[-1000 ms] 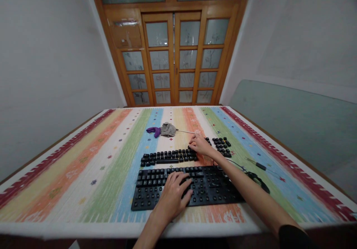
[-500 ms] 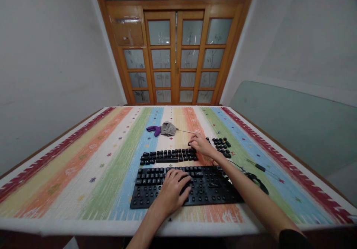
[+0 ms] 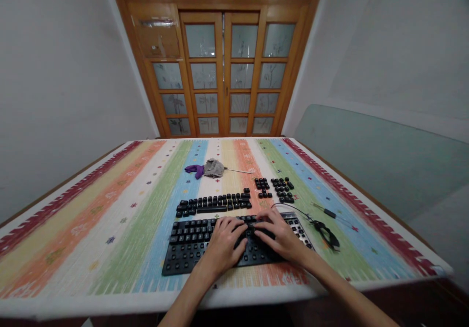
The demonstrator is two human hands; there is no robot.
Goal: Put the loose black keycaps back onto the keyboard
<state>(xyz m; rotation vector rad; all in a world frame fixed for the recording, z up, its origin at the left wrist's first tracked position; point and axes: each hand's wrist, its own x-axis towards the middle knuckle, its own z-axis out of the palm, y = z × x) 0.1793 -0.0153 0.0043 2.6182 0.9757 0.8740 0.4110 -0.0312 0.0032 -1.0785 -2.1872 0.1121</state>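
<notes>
The keyboard (image 3: 252, 257) lay on our worktop (image 3: 122, 239) at six o'clock, only partly capped: fitted keycaps (image 3: 190, 233) covered its rows toward ten o'clock, while bare stems showed below them. Off it, we had loose keycaps (image 3: 213, 203) at eleven o'clock and further clusters (image 3: 282, 190) at one. Our left hand (image 3: 223, 244) rested on the keyboard, fingers loosely parted, nothing visibly gripped. Our right hand (image 3: 281, 235) bent its fingers over it; whether they pinched a keycap, we couldn't tell. A cable (image 3: 322, 233) lay at three.
</notes>
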